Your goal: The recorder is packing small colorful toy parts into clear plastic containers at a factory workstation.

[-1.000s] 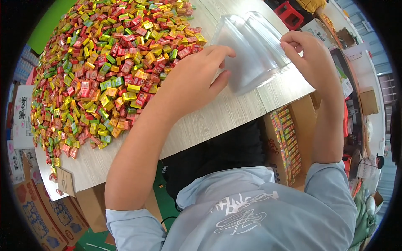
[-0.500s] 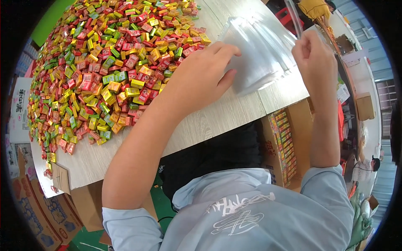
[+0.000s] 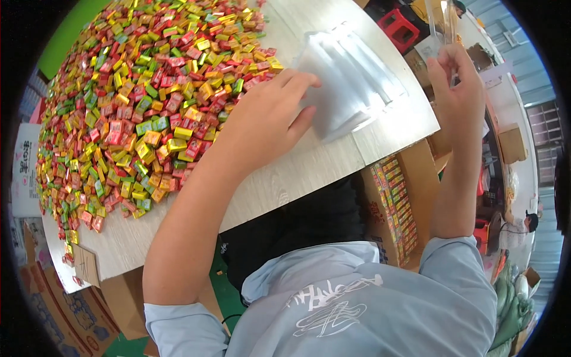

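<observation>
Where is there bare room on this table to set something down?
Bare tabletop shows between the left hand, the clear bags and the near edge; also farther off, between the bags and the packet pile. The left is crowded by the pile; the bags cover much of the right.

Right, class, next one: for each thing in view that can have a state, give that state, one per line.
Left hand: open, seemingly empty
Right hand: raised, closed on a clear plastic piece
Clear plastic piece: gripped, sticking up
Plastic stack: lying on the table
Wrapped packets: loosely heaped
Carton: open, holding rows of small packets
</observation>
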`<action>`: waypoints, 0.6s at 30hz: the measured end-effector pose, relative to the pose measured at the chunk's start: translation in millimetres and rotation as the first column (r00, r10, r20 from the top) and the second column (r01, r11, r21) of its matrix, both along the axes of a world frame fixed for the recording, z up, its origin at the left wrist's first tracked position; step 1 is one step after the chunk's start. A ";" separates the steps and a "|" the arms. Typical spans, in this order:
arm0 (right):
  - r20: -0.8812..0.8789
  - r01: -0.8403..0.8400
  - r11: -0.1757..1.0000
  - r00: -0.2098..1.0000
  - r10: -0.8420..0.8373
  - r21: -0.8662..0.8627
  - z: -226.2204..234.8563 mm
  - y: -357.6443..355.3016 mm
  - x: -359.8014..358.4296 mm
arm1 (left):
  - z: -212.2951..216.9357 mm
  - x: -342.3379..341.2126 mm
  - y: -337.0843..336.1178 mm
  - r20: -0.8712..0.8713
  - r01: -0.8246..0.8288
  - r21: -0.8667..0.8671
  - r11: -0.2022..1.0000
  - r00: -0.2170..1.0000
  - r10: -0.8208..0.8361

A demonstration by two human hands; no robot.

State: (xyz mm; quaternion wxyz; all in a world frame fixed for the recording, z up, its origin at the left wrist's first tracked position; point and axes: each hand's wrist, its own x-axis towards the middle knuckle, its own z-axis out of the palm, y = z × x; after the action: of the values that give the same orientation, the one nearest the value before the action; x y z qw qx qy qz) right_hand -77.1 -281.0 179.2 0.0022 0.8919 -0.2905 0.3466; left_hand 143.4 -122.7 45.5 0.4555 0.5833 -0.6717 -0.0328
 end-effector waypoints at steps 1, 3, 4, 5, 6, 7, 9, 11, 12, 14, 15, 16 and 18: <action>0.012 -0.052 0.997 0.999 0.053 -0.063 2.1 -4.3 -5.0 | 2.0 -2.1 -0.3 0.009 -0.006 0.004 1.000 1.000 0.006; 0.030 -0.082 0.986 0.996 0.088 -0.142 -0.9 -17.7 -10.4 | -0.3 -3.6 0.0 -0.015 0.001 0.018 1.000 1.000 -0.001; 0.041 -0.085 0.970 0.994 0.097 -0.228 -5.2 -25.3 -7.9 | 0.5 -1.7 3.6 -0.041 -0.018 0.048 0.999 0.999 0.020; 0.047 -0.082 0.945 0.994 0.102 -0.316 -8.6 -34.8 -8.3 | 0.5 -1.2 5.2 -0.023 -0.010 0.036 0.999 1.000 0.011; 0.064 -0.069 0.942 0.993 0.095 -0.329 -14.9 -50.4 -9.7 | 0.1 -0.4 6.2 -0.061 -0.018 0.055 0.998 0.998 0.022; 0.118 -0.051 0.993 0.991 0.063 -0.107 -25.2 -71.0 -12.5 | 0.1 -0.6 6.0 -0.102 -0.022 0.074 0.997 0.994 0.029; 0.179 -0.028 0.994 0.984 0.008 0.107 -37.1 -112.8 -18.1 | 9.0 -4.2 3.9 -0.074 -0.002 0.097 0.995 0.997 0.009; 0.090 0.077 0.896 0.988 -0.129 0.438 -53.3 -148.4 -12.3 | 12.4 -2.9 4.0 -0.027 -0.012 0.118 0.993 1.000 0.015; 0.121 0.039 0.915 0.988 -0.095 0.402 -65.6 -157.8 -5.5 | 14.1 -2.0 4.2 -0.012 -0.012 0.113 0.994 1.000 0.013; 0.105 -0.057 0.932 0.994 0.021 0.357 -74.0 -172.2 10.5 | 18.2 -1.0 4.9 0.057 -0.036 0.167 0.985 0.998 0.027; 0.118 -0.065 0.934 0.993 0.024 0.352 -73.9 -182.2 19.4 | 19.2 -1.4 4.2 0.041 -0.039 0.189 0.981 0.999 0.032; -0.050 -0.101 0.950 0.991 0.121 0.297 -71.4 -194.9 28.4 | 20.5 -1.2 4.2 0.053 -0.043 0.184 0.982 0.998 0.034; -0.211 -0.151 0.958 0.956 0.204 0.242 -72.6 -222.4 44.1 | 22.9 -0.1 3.7 0.087 -0.039 0.244 0.969 0.996 0.019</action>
State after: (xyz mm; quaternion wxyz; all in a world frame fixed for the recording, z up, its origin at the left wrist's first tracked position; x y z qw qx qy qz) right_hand -33.0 -503.4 106.6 -0.0951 0.9436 -0.2437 0.2030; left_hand 143.4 -119.1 68.4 0.3518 0.6457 -0.6724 -0.0843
